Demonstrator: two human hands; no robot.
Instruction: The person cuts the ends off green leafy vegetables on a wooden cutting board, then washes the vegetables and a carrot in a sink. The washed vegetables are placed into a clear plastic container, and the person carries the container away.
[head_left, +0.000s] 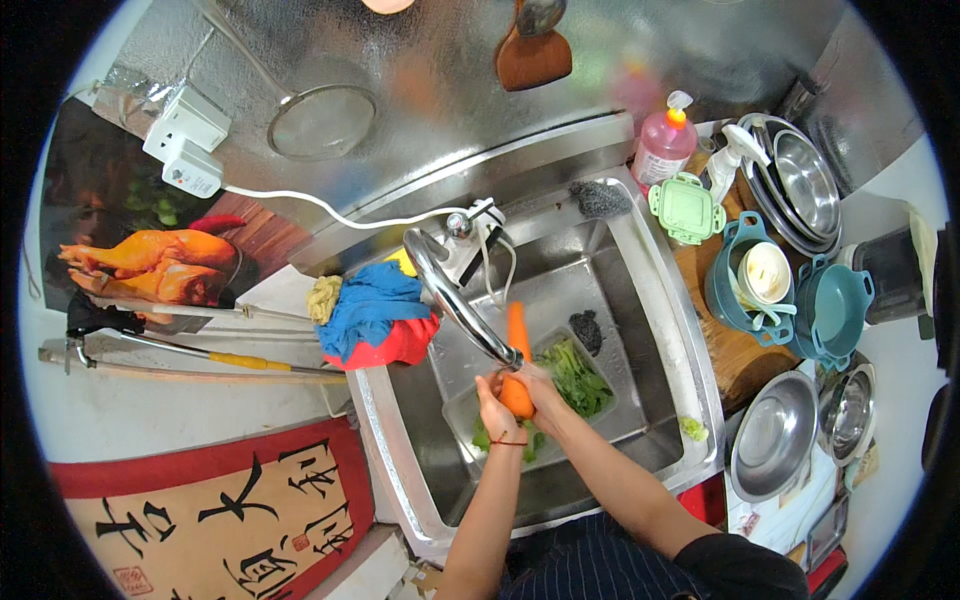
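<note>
A large orange carrot (518, 337) is held by both hands under the spout of the chrome faucet (465, 307), over a steel sink (679, 292). My left hand (495, 409), with a red cord at the wrist, cups the carrot's thick lower end from the left. On its right side, my right hand (538, 390) wraps round the carrot near the spout's tip, partly hiding it. Below the hands, a clear plastic container (611, 409) with leafy greens (577, 375) lies in the sink. A dark scouring pad (586, 331) rests beside it on the sink's bottom.
Blue, red and yellow cloths (375, 307) lie on the sink's left rim. Another scouring pad (600, 199) sits at the back corner. To the right are a pink soap bottle (664, 146), a green lidded box (686, 208), teal pots (832, 307) and steel bowls (774, 435).
</note>
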